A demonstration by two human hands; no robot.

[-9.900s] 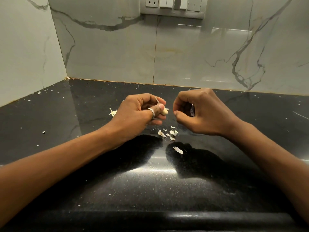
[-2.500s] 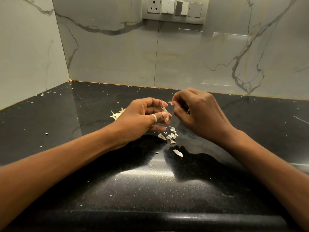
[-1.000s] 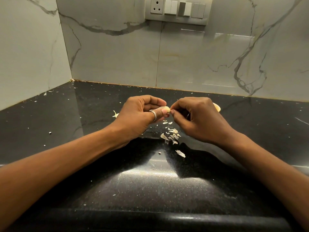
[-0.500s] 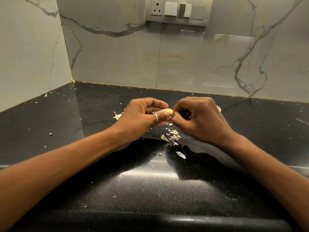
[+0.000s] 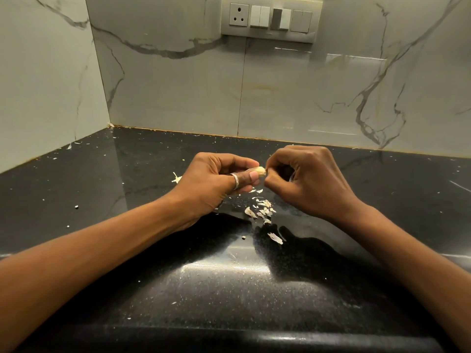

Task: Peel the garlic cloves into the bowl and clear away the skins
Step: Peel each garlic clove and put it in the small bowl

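My left hand (image 5: 214, 182), with a ring on the thumb, pinches a pale garlic clove (image 5: 259, 171) between thumb and fingers above the black counter. My right hand (image 5: 305, 179) is curled beside it, its thumb and forefinger pinching at the clove's tip. A small pile of garlic skins (image 5: 262, 208) lies on the counter below the two hands, with one larger flake (image 5: 275, 238) closer to me. More skin (image 5: 175, 178) shows just left of my left hand. No bowl is visible; my right hand hides whatever lies behind it.
The black polished countertop (image 5: 127, 200) runs into a corner of marble wall tiles on the left and back. A switch and socket panel (image 5: 270, 19) is mounted on the back wall. Tiny skin crumbs dot the counter. The rounded front edge (image 5: 229, 337) is close to me.
The hands have stayed together over the pile while my right fingers keep working at the clove's tip. More skin flakes lie in the pile than at the start. The pale rim behind my right hand is now hidden.
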